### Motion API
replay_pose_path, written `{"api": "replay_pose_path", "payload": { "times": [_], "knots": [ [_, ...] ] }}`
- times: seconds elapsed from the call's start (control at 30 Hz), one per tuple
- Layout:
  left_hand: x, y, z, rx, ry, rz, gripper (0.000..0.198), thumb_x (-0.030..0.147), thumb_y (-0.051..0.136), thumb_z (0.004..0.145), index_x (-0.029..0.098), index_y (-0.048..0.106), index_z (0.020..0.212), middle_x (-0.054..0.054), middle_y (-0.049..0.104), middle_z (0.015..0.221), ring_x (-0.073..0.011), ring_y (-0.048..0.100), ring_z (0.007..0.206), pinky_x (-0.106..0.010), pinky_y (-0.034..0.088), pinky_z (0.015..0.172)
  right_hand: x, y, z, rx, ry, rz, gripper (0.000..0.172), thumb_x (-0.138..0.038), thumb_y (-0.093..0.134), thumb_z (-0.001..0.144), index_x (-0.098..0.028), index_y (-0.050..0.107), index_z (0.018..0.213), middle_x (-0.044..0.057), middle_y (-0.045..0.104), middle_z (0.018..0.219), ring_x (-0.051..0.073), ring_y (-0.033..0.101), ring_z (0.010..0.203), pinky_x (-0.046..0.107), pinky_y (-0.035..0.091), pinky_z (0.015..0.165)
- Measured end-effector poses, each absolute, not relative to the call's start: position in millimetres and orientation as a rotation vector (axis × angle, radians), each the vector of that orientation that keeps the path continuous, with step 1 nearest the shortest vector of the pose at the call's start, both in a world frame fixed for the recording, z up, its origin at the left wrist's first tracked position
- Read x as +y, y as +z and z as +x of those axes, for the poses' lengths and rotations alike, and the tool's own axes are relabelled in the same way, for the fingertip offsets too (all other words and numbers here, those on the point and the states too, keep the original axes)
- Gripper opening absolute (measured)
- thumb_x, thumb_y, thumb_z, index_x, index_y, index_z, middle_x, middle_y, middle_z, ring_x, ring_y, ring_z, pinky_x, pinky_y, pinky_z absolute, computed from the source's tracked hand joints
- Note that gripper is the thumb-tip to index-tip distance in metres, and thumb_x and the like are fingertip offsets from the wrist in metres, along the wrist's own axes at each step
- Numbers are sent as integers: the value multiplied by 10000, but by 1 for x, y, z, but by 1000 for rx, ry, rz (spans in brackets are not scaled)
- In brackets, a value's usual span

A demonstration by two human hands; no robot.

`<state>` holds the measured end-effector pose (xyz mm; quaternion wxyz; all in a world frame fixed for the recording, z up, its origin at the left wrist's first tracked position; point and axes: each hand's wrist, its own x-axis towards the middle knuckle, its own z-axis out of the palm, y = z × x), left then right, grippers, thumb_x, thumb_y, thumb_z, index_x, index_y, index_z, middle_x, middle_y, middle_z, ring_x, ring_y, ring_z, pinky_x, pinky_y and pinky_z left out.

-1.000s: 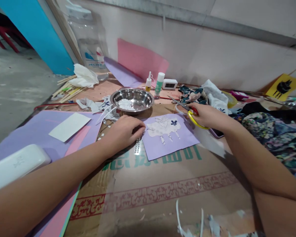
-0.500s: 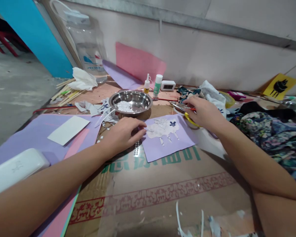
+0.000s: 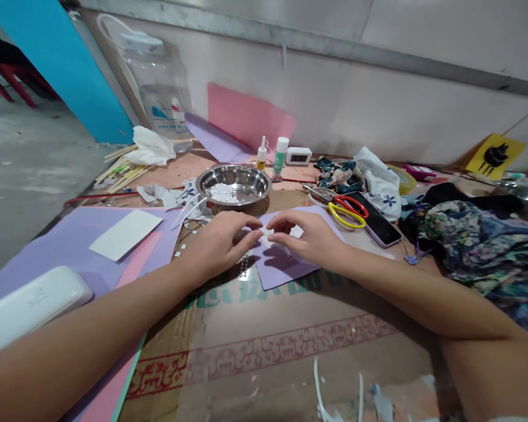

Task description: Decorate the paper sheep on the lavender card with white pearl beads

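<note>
My left hand [image 3: 226, 237] is closed in a pinch at the left edge of a purple card [image 3: 286, 271]. My right hand [image 3: 310, 234] is over the card, thumb and fingers drawn together, its tips close to the left fingertips. Something small and pale shows between the two hands, too small to name. A white patch glued-looking on the card is mostly covered by my right hand. Rows of small silvery beads [image 3: 243, 271] lie by the card's left side. Scissors [image 3: 345, 211] with red and yellow handles lie beyond my right hand, partly over a phone [image 3: 381, 225].
Behind the hands stands a steel bowl [image 3: 259, 190] with white bits, near a glue bottle [image 3: 261, 155] and a glue stick [image 3: 280, 155]. Purple sheets [image 3: 48, 240] and a white case [image 3: 39, 302] lie left. Patterned cloth [image 3: 475, 234] is heaped right.
My right hand has left the scissors and moved left over the card to meet my left hand. The scissors and phone now show uncovered. My left hand has hardly moved.
</note>
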<state>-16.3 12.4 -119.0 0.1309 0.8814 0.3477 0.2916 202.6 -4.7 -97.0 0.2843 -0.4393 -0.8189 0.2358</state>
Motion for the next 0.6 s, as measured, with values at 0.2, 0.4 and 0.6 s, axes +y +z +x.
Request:
{"api": "replay_pose_path", "payload": {
  "times": [0.2, 0.4, 0.6],
  "knots": [
    [12, -118, -14, 1003, 857, 2589, 388, 435, 398, 1013, 165, 673, 1059, -82, 737, 1009, -232, 659, 974, -392, 496, 903, -3, -106, 197, -2065, 740, -1017, 69, -244, 686, 874, -184, 720, 868, 8, 746, 836, 120, 642, 713, 234, 483, 673],
    [12, -119, -15, 981, 871, 2629, 360, 418, 414, 1014, 165, 667, 1053, -82, 733, 1000, -231, 651, 973, -393, 486, 895, -1, -110, 194, -1995, 822, -987, 54, -217, 665, 869, -190, 697, 836, -8, 736, 788, 113, 631, 677, 241, 493, 667],
    [13, -120, -14, 976, 862, 2639, 377, 420, 391, 1022, 165, 666, 1043, -82, 732, 971, -227, 653, 937, -389, 483, 865, 0, -107, 194, -1983, 851, -989, 59, -200, 634, 861, -190, 687, 834, -9, 736, 796, 111, 638, 694, 232, 485, 649]
  ]
}}
